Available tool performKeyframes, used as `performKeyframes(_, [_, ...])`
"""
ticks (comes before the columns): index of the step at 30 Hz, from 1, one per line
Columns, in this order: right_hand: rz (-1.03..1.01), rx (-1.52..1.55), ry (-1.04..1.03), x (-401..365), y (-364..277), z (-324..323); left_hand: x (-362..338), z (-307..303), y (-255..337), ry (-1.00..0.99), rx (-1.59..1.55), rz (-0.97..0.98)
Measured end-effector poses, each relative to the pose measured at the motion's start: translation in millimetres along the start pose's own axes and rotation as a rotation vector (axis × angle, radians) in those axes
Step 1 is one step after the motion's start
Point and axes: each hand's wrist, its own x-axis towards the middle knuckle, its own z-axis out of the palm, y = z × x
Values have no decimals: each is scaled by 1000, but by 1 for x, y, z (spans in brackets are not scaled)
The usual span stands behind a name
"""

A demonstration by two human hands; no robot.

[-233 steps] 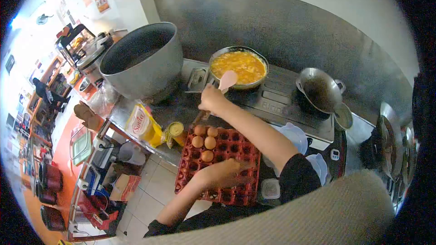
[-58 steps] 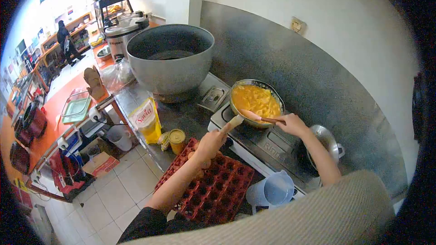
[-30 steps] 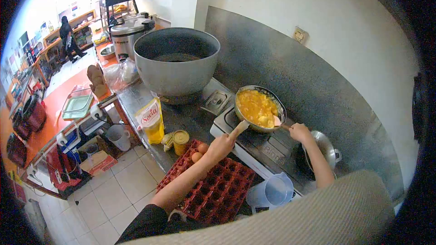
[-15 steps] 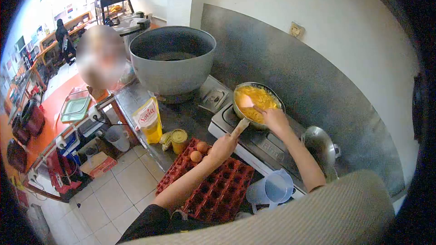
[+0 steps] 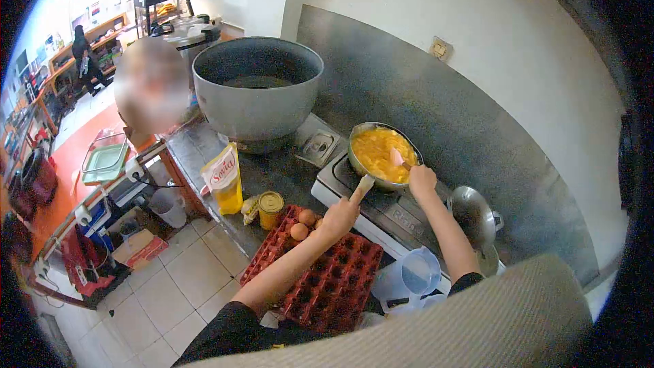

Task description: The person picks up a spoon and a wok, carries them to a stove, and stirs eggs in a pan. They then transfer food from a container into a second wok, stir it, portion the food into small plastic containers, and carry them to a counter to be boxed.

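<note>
A frying pan point(image 5: 353, 159) sits on the gas stove point(image 5: 402, 217), full of soft yellow scrambled egg point(image 5: 379, 148). My left hand point(image 5: 340, 219) is closed around the pan's handle point(image 5: 361, 189). At the pan's right edge, my right hand point(image 5: 422, 182) grips a spatula point(image 5: 398, 158) whose pale pink head lies in the egg. Below my left forearm is a red egg tray point(image 5: 332, 278), with a few brown eggs point(image 5: 299, 232) at its far end.
A large grey pot point(image 5: 259, 112) stands beyond the stove. Left of the tray are an oil pouch point(image 5: 226, 184) and a yellow can point(image 5: 270, 210). A clear jug point(image 5: 409, 279) and a metal lid point(image 5: 471, 215) lie near my right arm. A person point(image 5: 153, 85) is at the left.
My right hand has shifted slightly right and toward me, drawing the spatula head from the pan's left side to its right. My left hand stays on the handle.
</note>
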Motion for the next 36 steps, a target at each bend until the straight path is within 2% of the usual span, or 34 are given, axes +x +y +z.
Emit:
performKeyframes(3, [34, -15, -59, -18, -1, -64, -12, -25, 16, 9, 43, -127])
performKeyframes(6, [71, -38, -32, -33, -9, -94, -41, -83, 45, -4, -74, -96])
performKeyframes(9, [31, 44, 19, -66, -42, -119, -84, -128, 41, -33, -45, 38])
performKeyframes(12, [59, 187, -12, -97, -93, -117, -138, -165, 14, 89, -255, 250])
performKeyframes(13, [25, 190, -95, -105, -107, -112, -156, -175, 0, 49, -281, 264])
performKeyframes(15, [91, 200, -53, -115, -140, -101, -192, -193, -30, -20, -329, 284])
performKeyframes(16, [117, 203, -31, -119, -155, -98, -212, -201, -43, -105, -430, 153])
performKeyframes(17, [32, 80, -159, -119, -166, -110, -232, -207, -56, -187, -528, 17])
performKeyframes(18, [62, 96, -80, -117, -172, -98, -250, -214, -68, -269, -621, -124])
performKeyframes(20, [120, 131, 81, -107, -177, -49, -278, -228, -90, -280, -655, -245])
performKeyframes(21, [274, 233, -17, -98, -176, -29, -289, -234, -100, -285, -670, -306])
performKeyframes(25, [255, 108, -27, -99, -180, -29, -310, -252, -129, -226, -572, -315])
performKeyframes(26, [262, 145, 23, -103, -179, -28, -309, -256, -131, -205, -563, -290])
performKeyframes(28, [289, 213, 117, -123, -200, -100, -305, -261, -136, -179, -559, -257])
performKeyframes(30, [356, 275, 218, -143, -198, -142, -299, -259, -138, -191, -574, -243])
performKeyframes(31, [405, 296, 258, -157, -188, -147, -297, -258, -130, -125, -583, -250])
performKeyframes(32, [271, 261, 467, -175, -162, -141, -296, -258, -126, -161, -601, -239])
performKeyframes(34, [437, 408, 425, -237, -140, -185, -296, -258, -122, -228, -634, -221])
performKeyframes(35, [551, 397, 377, -270, -128, -191, -298, -257, -120, -288, -590, -146])
performKeyframes(36, [655, 388, 337, -306, -117, -195, -300, -252, -121, -458, -696, -158])
